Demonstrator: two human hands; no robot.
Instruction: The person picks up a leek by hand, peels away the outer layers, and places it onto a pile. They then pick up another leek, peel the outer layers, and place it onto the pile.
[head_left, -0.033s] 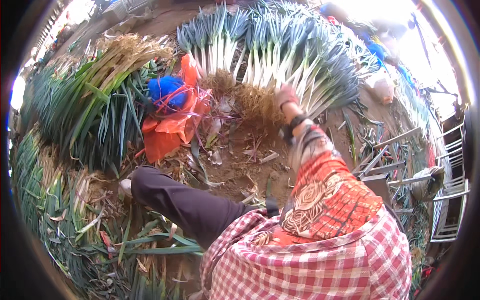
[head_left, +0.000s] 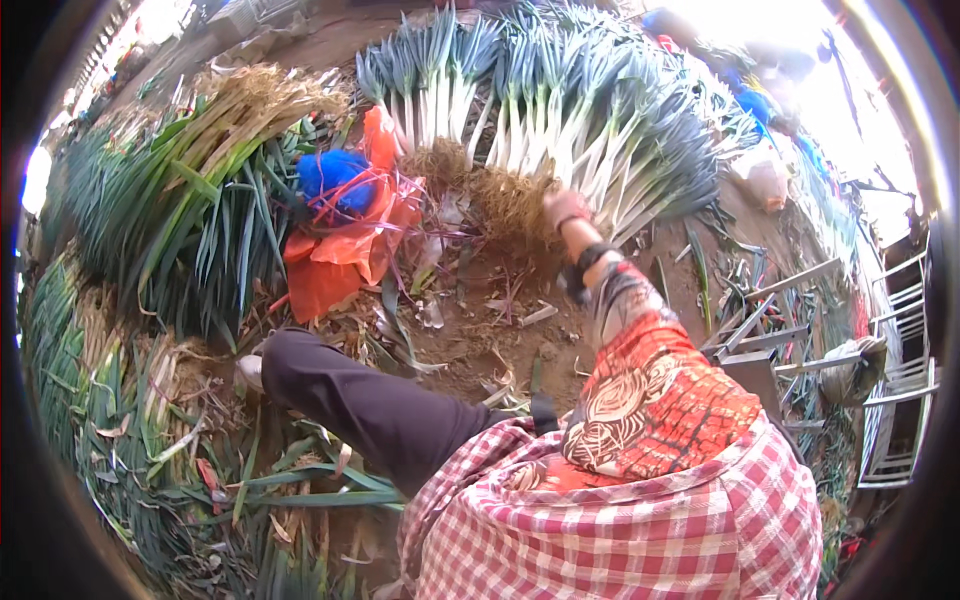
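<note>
My right hand (head_left: 566, 208) reaches forward to the root ends of the leeks, its fingers blurred, so I cannot make out whether they grip anything. Pale brown leek roots (head_left: 512, 202) lie just to its left. Beyond it, cleaned leeks (head_left: 560, 110) with white stalks and blue-green tops spread in a fan, tops pointing away. A dark band (head_left: 597, 254) circles the right wrist, below it a patterned orange sleeve (head_left: 650, 375). My left hand is out of the picture.
An orange plastic bag (head_left: 330, 265) with a blue bundle (head_left: 335, 182) and pinkish ties lies left of centre. Untrimmed leeks (head_left: 190, 190) are heaped at left, more along the lower left (head_left: 100, 420). A metal-legged frame (head_left: 755, 345) stands at right. Leaf scraps litter the soil.
My right hand has drawn slightly back toward me and a little to the left, near the roots. The leeks and the bag look unmoved.
</note>
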